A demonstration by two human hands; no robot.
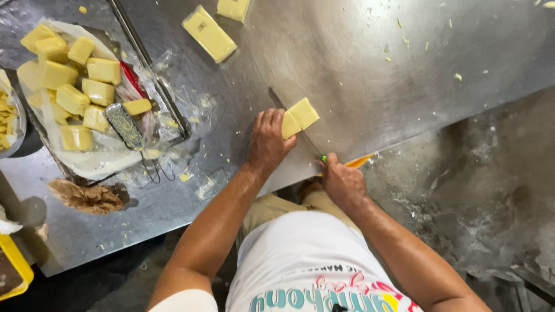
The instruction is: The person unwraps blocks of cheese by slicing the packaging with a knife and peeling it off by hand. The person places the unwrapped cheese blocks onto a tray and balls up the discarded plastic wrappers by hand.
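1. The left hand (269,141) presses down on a yellow block (299,117) near the front edge of the steel tabletop (370,69); its grip is closed on the block's left side, fingers curled over it.
2. The right hand (342,182) has its grip clamped on the handle of a knife (298,128), just off the front edge. The blade runs up and left across the tabletop and passes under or through the block; its tip shows beyond the left hand.
3. An orange strip (359,161) lies at the front edge beside the right hand; what it is cannot be told.
4. Toward the left end, a plastic bag (92,159) lies open in a shallow tray (147,58). It holds many yellow blocks (72,98) piled together, and a small metal grater (123,125) rests against them.
5. A bowl (17,136) at the left edge holds pale yellow shreds (6,115).
6. Two more slabs lie near the back edge: a long slab (208,33) and a second slab (233,8), cut off by the frame.
7. A crumpled brown wrapper (85,196) sits near the front left corner.
8. A yellow tub (14,268) shows below the tabletop's left corner; its contents are unclear.
9. Small yellow crumbs (458,76) dot the right part.
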